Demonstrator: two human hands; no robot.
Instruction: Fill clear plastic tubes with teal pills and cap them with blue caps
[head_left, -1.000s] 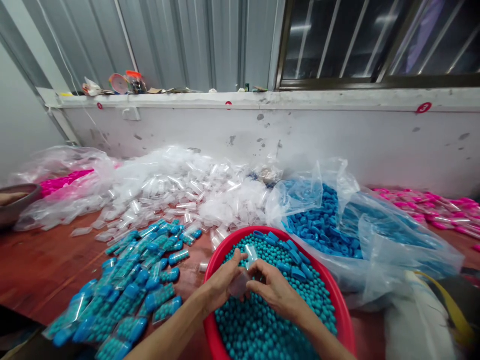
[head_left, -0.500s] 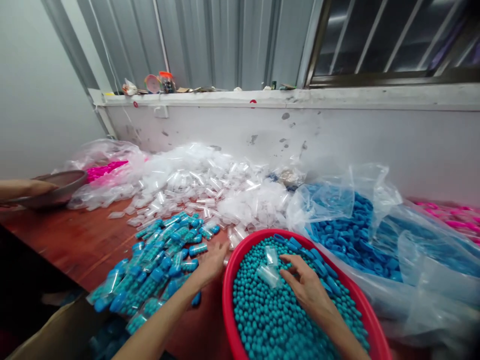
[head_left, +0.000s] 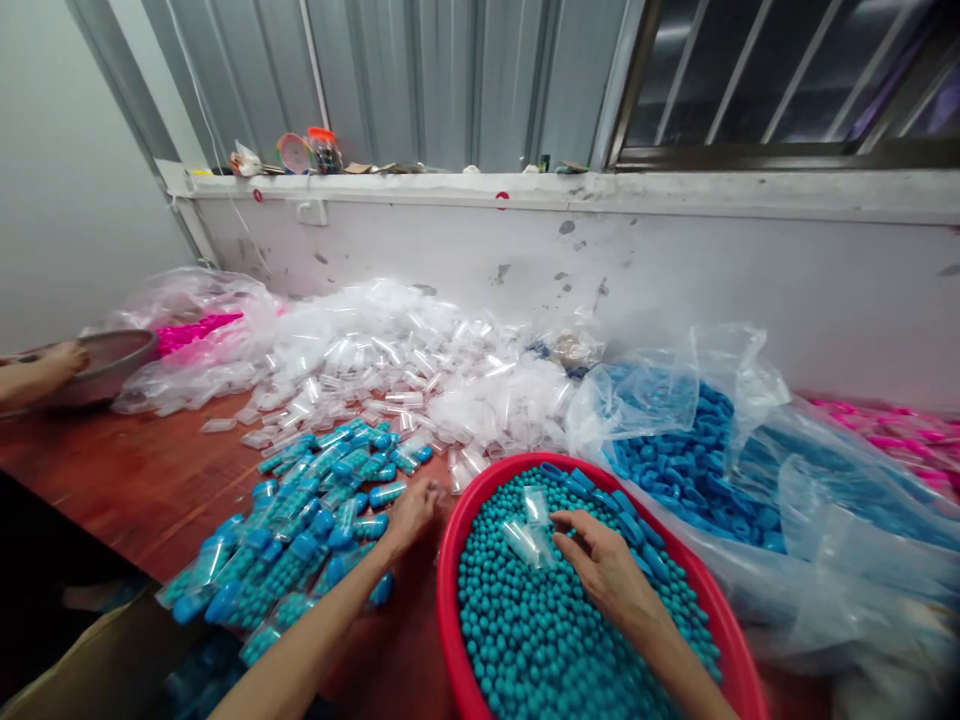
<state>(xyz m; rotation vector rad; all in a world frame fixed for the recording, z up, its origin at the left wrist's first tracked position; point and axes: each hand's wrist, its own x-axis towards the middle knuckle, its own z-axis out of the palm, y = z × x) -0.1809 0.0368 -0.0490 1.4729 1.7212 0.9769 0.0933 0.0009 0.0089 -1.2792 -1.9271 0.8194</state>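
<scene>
A red basin (head_left: 450, 600) full of teal beads (head_left: 517, 620) stands in front of me. My right hand (head_left: 604, 570) is over the beads, thumb and forefinger apart. Close to its fingertips lie clear empty tubes (head_left: 523, 543); whether they touch is unclear. My left hand (head_left: 409, 520) is left of the basin, low over the table, its fingers curled together; anything inside them is hidden. Beside it spreads a pile of bead-filled tubes with blue caps (head_left: 300, 545). Loose blue caps (head_left: 637, 530) lie along the basin's far right inner side.
A large heap of clear empty tubes (head_left: 360, 350) covers the back of the red table (head_left: 172, 460). At right is a plastic bag of blue caps (head_left: 690, 460), with pink pieces (head_left: 892, 440) beyond. Another person's hand (head_left: 56, 365) grips a grey basin (head_left: 124, 360) at far left.
My left hand's fingers have drawn in from a stretched pose. My right hand stays by the clear tubes. The whole view has shifted slightly; the other person's hand has changed position on the grey basin.
</scene>
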